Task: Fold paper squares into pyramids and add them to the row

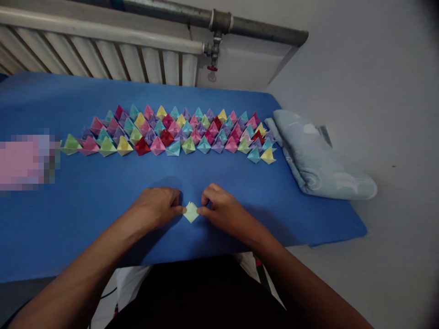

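Note:
Between my two hands is a small pale green folded paper (191, 213), diamond-shaped with its lower point towards me. My left hand (159, 205) pinches its left corner between thumb and fingers. At the opposite corner, my right hand (219, 208) pinches the paper in the same way, its other fingers curled. Beyond both hands, several rows of folded paper boats (188, 145) in pink, yellow, green, blue, purple and red stand close together on the blue table cover (212, 176).
A folded light blue patterned cloth (318, 160) lies at the table's right end. On the far left is a blurred pink patch (20, 164). Behind the table are a white radiator (123, 57), a grey pipe (267, 29) and a red-handled valve (213, 67).

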A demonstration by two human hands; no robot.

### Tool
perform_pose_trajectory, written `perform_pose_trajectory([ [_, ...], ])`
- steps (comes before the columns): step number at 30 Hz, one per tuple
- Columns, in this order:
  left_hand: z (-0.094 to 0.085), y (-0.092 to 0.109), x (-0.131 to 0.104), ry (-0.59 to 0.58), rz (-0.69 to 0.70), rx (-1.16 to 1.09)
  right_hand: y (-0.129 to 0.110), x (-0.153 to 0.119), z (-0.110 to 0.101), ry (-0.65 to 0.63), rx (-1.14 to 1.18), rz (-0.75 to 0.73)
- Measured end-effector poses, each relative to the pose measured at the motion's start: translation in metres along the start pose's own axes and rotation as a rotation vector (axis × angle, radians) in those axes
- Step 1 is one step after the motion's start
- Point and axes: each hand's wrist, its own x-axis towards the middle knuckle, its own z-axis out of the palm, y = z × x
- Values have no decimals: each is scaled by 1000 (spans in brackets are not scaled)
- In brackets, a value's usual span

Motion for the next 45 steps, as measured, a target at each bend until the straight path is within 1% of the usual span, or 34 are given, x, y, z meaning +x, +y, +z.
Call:
perform_pose_trajectory([
  [3, -1, -1, 1, -30, -4, 3, 2, 1, 1, 2, -3, -13],
  [5, -2, 1, 0, -46, -13, 21, 4, 2, 2, 2, -2, -10],
  [6, -2, 4, 0, -35, -7, 32, 4, 2, 3, 3, 0, -7],
  [8, -2, 11, 0, 27, 70, 63, 5, 3, 4, 8, 7, -4],
  [10, -2, 20, 3, 71, 214, 94, 6, 1, 6, 41, 19, 0],
  [12, -3, 28, 7, 49, 324, 116, 6, -1, 8, 91, 51, 18],
  [13, -5, 31, 9, 16, 339, 115, 7, -3, 9, 112, 79, 25],
  [16, -10, 36, 17, -55, 312, 97, 11, -8, 12, 161, 224, 35],
  [19, -14, 33, 19, -78, 281, 79, 15, -12, 11, 216, 406, 81],
  [21, -14, 30, 19, -96, 263, 58, 17, -13, 10, 228, 489, 109],
  [25, -14, 27, 16, -138, 237, 8, 17, -13, 9, 232, 518, 122],
  [30, -19, 30, 17, -220, 207, -98, 21, -10, 13, 236, 523, 107],
  [35, -19, 24, 11, -232, 160, -152, 18, -14, 14, 247, 546, 120],
  [37, -15, 18, 5, -196, 114, -274, 12, -18, 14, 215, 564, 155],
  [38, -12, 15, 1, -160, 84, -390, 9, -20, 14, 191, 572, 176],
  [40, -5, 11, -5, -78, 29, -691, 2, -24, 17, 160, 580, 206],
  [43, 6, 11, -13, -3, -23, -1098, -3, -26, 24, 168, 641, 178],
  [45, 10, 16, -18, 23, -67, -1283, -5, -25, 28, 195, 687, 128],
])
